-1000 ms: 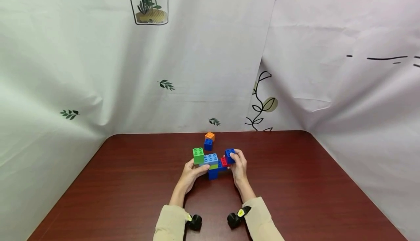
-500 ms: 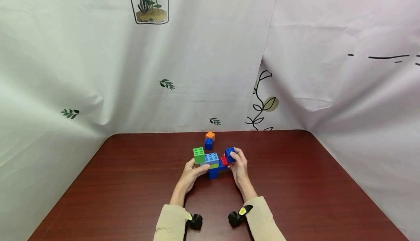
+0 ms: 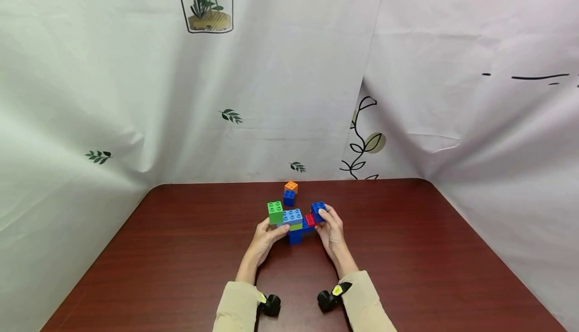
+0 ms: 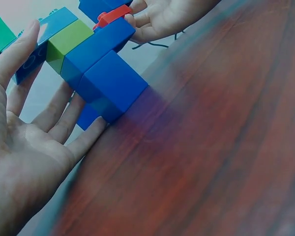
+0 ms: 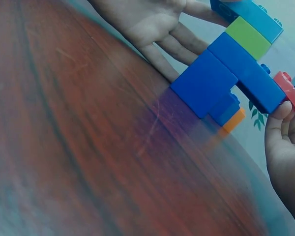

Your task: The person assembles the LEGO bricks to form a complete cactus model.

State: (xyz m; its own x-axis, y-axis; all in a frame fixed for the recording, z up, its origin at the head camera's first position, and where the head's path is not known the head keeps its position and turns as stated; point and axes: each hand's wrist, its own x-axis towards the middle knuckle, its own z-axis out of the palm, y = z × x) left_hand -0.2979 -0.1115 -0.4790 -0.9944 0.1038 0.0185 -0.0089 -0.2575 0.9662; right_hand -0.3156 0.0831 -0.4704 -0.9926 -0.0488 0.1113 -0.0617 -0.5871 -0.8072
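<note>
Both hands hold a toy brick build whose blue base brick stands on the table. Above the base lie a long blue brick and a lime brick, with a light blue brick over them. A green brick tops the left end. My left hand grips the light blue brick, thumb in front and fingers spread behind. At the right end a red brick sits beneath a dark blue brick. My right hand pinches this end, thumb on the dark blue brick.
Behind the build, a separate blue brick and an orange brick stand near the far edge of the brown table. A white printed curtain hangs behind and at both sides.
</note>
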